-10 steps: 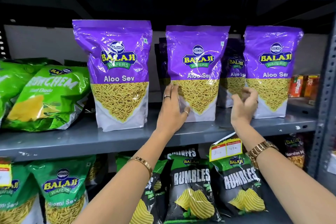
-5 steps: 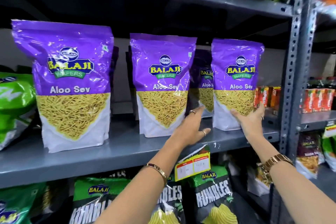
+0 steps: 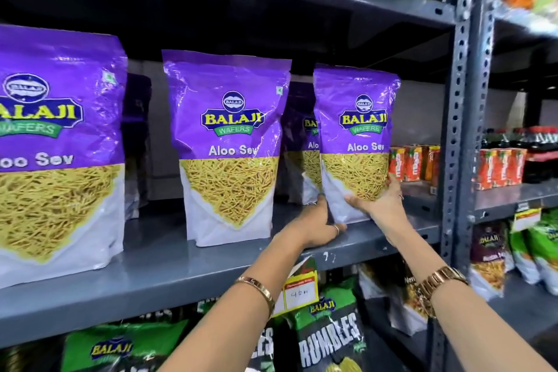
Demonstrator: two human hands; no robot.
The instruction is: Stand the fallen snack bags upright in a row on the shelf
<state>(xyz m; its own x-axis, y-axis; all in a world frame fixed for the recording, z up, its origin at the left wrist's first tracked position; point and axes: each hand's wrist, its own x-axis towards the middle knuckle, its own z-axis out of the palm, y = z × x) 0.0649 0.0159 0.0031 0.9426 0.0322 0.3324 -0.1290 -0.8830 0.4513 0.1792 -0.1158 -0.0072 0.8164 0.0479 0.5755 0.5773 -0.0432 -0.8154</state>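
Note:
Three purple Aloo Sev bags stand upright in a row on the grey shelf [image 3: 157,269]: a left bag [image 3: 57,154], a middle bag [image 3: 229,142] and a right bag [image 3: 357,136]. My right hand [image 3: 379,205] cups the right bag's lower right corner. My left hand [image 3: 315,222] presses against that bag's lower left edge, resting on the shelf. More purple bags [image 3: 302,142] stand behind the front row, partly hidden.
A perforated grey upright post [image 3: 466,136] bounds the shelf on the right. Orange juice cartons [image 3: 413,161] and dark bottles [image 3: 540,142] sit beyond it. Green and black snack bags [image 3: 329,338] fill the shelf below, with a yellow price tag [image 3: 299,290] on the shelf edge.
The view has swung right. My left hand left the middle bag and came to the right bag; both hands now hold the right bag's base.

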